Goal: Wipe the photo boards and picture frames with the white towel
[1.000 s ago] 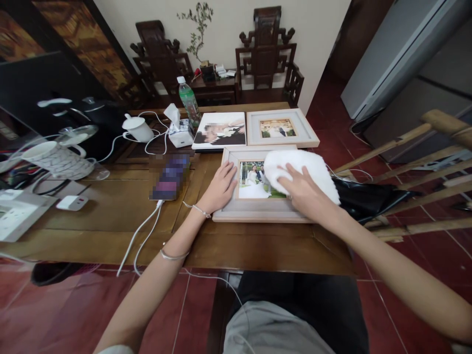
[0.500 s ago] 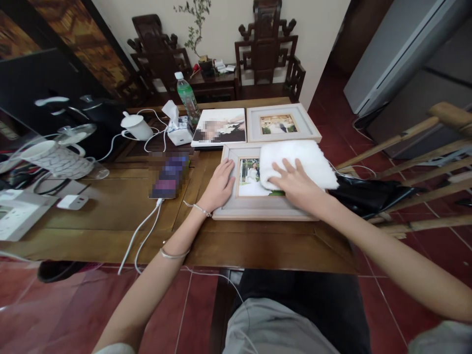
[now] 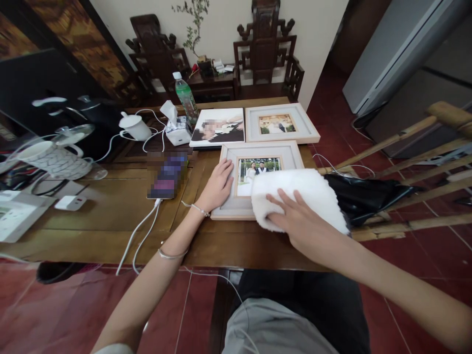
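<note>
A light wooden picture frame [image 3: 241, 210] lies flat at the table's front edge, with a photo of two people in its middle. My left hand [image 3: 217, 184] grips the left rim, its fingers along the rim and the thumb on the inner side. Under my right hand [image 3: 300, 221] is a fluffy white cloth [image 3: 313, 189], bunched between thumb and fingers. The cloth covers the frame's lower right part and hangs over its front and right edges.
Behind lie a second framed photo [image 3: 309, 125] and a white-edged photo panel [image 3: 206, 120]. A tissue box [image 3: 178, 132], green-labelled bottle [image 3: 186, 98], lidded white cup [image 3: 134, 127] and cabled phone [image 3: 167, 175] stand or lie left. A black bag [image 3: 368, 199] and bamboo rack [image 3: 442, 172] are at right.
My right hand has drawn the cloth toward me across the frame, from its upper right to its lower right. More of the photo shows. My left hand stays on the rim.
</note>
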The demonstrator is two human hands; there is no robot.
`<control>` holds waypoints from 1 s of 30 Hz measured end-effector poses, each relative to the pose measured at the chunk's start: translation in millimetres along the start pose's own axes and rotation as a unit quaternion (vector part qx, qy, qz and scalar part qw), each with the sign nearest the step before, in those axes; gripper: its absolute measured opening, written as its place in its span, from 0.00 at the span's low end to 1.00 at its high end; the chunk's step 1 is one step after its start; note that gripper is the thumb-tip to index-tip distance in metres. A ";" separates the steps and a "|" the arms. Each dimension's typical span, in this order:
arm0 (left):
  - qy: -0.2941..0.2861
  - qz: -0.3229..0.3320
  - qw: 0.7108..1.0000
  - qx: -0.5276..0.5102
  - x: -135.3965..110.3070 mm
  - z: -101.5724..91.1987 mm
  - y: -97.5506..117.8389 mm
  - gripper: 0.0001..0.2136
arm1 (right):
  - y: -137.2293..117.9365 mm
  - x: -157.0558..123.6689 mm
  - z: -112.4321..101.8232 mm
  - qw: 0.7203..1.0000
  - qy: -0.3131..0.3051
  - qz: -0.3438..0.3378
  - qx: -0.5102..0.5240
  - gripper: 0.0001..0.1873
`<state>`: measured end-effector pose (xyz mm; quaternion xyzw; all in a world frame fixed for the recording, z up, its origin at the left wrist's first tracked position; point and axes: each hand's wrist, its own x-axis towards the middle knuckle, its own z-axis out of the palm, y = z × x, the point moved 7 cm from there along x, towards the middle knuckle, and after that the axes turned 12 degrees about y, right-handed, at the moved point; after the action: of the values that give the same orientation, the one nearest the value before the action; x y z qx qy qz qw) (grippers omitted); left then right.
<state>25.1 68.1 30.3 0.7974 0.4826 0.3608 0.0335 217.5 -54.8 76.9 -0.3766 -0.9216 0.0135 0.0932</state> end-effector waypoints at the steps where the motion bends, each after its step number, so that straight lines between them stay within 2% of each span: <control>1: -0.002 0.003 1.000 0.000 0.0 0.0 0.1 0.22 | 8.6 7.8 2.8 1.000 0.014 0.009 0.002 0.37; 6: -0.007 0.009 1.000 -0.008 -0.3 0.1 0.2 0.22 | 61.6 49.2 6.9 0.993 0.097 0.059 -0.005 0.35; 11: -0.009 0.009 1.000 -0.014 -0.2 -0.2 0.3 0.22 | 110.9 87.0 -1.2 0.982 0.159 0.101 -0.032 0.35; 15: -0.009 0.002 1.000 -0.016 0.3 0.3 -0.5 0.22 | 132.6 104.2 -1.4 0.976 0.161 0.131 -0.063 0.37; 18: -0.007 -0.003 1.000 -0.015 0.6 0.7 -1.1 0.22 | 120.8 104.5 7.8 0.984 0.112 0.104 -0.095 0.37; 22: -0.001 -0.013 1.000 -0.015 0.6 0.8 -1.2 0.22 | 83.0 82.5 14.0 0.991 0.031 0.072 -0.108 0.34; 26: 0.008 -0.018 1.000 -0.016 0.2 0.1 -0.3 0.21 | 35.2 41.3 -0.6 0.998 -0.050 0.027 -0.038 0.35; 30: 0.008 -0.019 1.000 -0.010 0.1 0.2 0.3 0.21 | -10.0 3.8 -18.8 0.992 -0.123 0.006 0.041 0.36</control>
<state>25.5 68.1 30.4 0.7849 0.4940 0.3714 0.0440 211.3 -60.1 96.9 -0.3734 -0.9224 0.0985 -0.0055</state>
